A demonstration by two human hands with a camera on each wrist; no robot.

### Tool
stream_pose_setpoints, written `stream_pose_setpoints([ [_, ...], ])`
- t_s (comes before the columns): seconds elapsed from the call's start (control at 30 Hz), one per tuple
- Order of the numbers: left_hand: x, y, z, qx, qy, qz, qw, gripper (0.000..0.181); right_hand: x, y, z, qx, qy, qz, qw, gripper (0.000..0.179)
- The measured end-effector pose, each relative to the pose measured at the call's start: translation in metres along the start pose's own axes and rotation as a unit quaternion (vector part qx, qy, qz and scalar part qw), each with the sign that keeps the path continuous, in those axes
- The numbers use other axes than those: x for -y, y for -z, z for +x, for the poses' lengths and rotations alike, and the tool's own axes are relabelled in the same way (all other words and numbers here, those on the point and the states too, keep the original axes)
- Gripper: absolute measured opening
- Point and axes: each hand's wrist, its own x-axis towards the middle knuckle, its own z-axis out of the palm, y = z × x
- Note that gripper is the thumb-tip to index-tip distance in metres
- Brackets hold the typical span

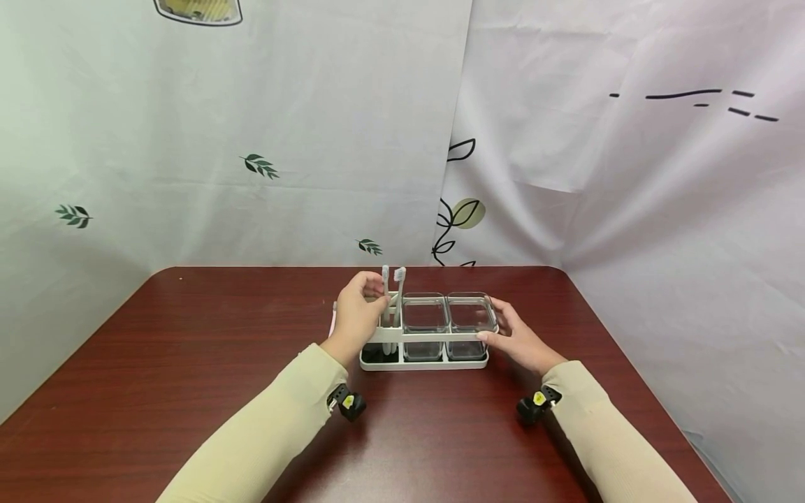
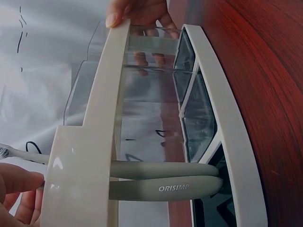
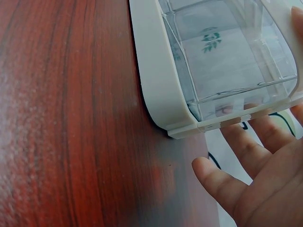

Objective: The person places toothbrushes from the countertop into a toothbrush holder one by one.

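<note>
Steadying the rack (image 1: 386, 335) by its right end with my right hand (image 1: 517, 344) while my left hand (image 1: 354, 313) pinches a toothbrush (image 1: 386, 274) standing in its left end, toward the table's (image 1: 189, 377) far edge. Guess I'm seating it; next probably wants a soft release, rack steady.

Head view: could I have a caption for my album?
Left hand at two toothbrushes, right hand holding the end of a white rack with two clear cups.
</note>
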Motion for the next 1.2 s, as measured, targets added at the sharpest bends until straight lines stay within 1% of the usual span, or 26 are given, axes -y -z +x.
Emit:
stream_pose_setpoints([
  [0.1, -0.001, 0.000, 0.000, 0.005, 0.008, 0.006, 0.9999, 0.025, 0.000, 0.000, 0.000, 0.002, 0.000, 0.000, 1.0000, 0.072],
  [0.37, 0.000, 0.001, 0.003, 0.011, 0.016, 0.008, 0.9998, 0.025, 0.001, 0.000, -0.001, 0.001, -0.006, -0.007, 1.0000, 0.072],
  [0.57, -0.001, 0.003, 0.003, 0.008, 0.025, 0.014, 0.9996, 0.027, 0.001, 0.000, -0.001, 0.002, -0.002, 0.002, 1.0000, 0.072],
  [0.67, -0.003, 0.005, 0.002, 0.011, 0.029, 0.010, 0.9995, 0.029, 0.001, 0.000, -0.001, 0.002, -0.001, 0.007, 1.0000, 0.072],
  [0.77, -0.005, 0.008, 0.003, 0.015, 0.032, -0.005, 0.9994, 0.030, 0.001, 0.000, -0.001, 0.002, -0.002, 0.005, 1.0000, 0.072],
  [0.87, -0.005, 0.011, 0.004, 0.018, 0.032, -0.025, 0.9990, 0.033, 0.001, 0.000, -0.001, 0.001, -0.005, -0.003, 1.0000, 0.072],
  [0.97, -0.007, 0.016, 0.006, 0.024, 0.038, -0.050, 0.9978, 0.036, 0.001, 0.001, -0.001, 0.001, -0.007, -0.008, 0.9999, 0.072],
  [1.2, -0.010, 0.030, 0.006, 0.036, 0.066, -0.100, 0.9921, 0.041, 0.002, 0.001, -0.001, 0.001, -0.012, -0.010, 0.9999, 0.072],
])
